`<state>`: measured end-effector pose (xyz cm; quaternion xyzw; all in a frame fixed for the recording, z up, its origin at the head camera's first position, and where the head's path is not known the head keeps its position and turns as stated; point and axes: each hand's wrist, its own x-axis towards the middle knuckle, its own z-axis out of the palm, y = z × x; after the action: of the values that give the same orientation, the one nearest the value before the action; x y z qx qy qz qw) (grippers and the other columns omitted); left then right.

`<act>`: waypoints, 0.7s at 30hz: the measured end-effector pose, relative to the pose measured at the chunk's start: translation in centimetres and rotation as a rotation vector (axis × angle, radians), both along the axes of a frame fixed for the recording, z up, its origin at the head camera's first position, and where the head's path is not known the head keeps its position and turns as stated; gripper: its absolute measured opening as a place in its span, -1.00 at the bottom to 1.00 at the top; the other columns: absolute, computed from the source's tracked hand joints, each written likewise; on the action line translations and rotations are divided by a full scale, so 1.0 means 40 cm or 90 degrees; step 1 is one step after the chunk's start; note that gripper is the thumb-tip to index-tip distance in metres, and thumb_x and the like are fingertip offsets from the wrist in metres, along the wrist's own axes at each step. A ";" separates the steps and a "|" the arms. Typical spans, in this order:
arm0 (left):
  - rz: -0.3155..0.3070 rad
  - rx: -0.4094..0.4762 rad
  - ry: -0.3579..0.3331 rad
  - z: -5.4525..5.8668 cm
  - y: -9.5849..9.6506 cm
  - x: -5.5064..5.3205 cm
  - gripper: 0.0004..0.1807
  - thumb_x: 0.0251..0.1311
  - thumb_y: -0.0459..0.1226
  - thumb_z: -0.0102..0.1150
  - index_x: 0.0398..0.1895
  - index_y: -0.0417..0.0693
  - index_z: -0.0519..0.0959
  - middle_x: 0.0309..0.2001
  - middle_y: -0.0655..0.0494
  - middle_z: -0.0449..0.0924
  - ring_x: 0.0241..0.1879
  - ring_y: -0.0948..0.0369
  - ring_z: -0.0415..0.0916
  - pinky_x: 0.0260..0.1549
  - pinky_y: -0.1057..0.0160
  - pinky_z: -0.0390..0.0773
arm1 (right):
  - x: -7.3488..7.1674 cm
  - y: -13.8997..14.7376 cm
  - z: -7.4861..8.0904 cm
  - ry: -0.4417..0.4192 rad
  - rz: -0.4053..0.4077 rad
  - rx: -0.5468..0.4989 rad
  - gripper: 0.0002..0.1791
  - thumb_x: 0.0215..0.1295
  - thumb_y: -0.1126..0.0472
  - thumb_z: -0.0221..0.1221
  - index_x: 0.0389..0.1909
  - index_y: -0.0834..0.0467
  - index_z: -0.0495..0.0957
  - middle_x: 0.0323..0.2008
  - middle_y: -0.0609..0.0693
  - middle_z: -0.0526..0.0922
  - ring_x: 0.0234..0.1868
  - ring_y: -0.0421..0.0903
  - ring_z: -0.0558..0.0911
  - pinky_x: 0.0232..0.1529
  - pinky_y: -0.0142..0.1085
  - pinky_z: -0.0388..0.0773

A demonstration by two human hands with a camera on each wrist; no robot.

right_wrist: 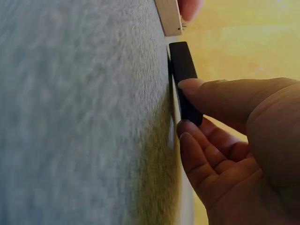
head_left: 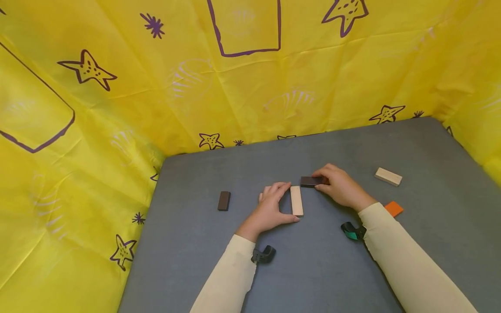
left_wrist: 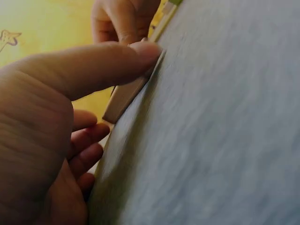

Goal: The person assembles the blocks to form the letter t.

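Note:
Near the middle of the table, my left hand (head_left: 269,212) spans a pale wooden block (head_left: 296,201) lengthwise, the thumb at its near end and the index fingertip at its far end. In the left wrist view the thumb (left_wrist: 103,68) covers part of that block (left_wrist: 124,98). Just beyond and to the right, my right hand (head_left: 341,187) pinches a dark brown block (head_left: 308,181) between thumb and fingers. The right wrist view shows this dark block (right_wrist: 183,65) close to the table, its far end near the pale block (right_wrist: 168,16).
A second dark brown block (head_left: 224,201) lies to the left on the grey table (head_left: 188,261). Over on the right is another pale wooden block (head_left: 388,177), with an orange piece (head_left: 393,208) partly behind the right sleeve. Yellow patterned cloth (head_left: 242,95) hangs around the table's edges.

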<state>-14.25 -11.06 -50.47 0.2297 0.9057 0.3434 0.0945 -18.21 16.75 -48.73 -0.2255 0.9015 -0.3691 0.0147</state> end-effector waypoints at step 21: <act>0.008 0.001 -0.001 -0.006 -0.009 -0.004 0.05 0.17 0.01 0.67 0.70 0.07 0.34 0.54 0.17 0.30 0.44 0.08 0.17 0.39 -0.08 0.22 | -0.012 -0.043 -0.048 -0.012 -0.012 -0.056 -0.63 0.50 0.44 0.30 0.28 0.30 0.67 0.09 0.20 0.58 -0.02 0.14 0.56 0.07 0.11 0.49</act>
<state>-14.42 -11.44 -50.71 0.2241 0.9066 0.3452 0.0932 -18.70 15.04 -50.65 -0.2139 0.8864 -0.4105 0.0099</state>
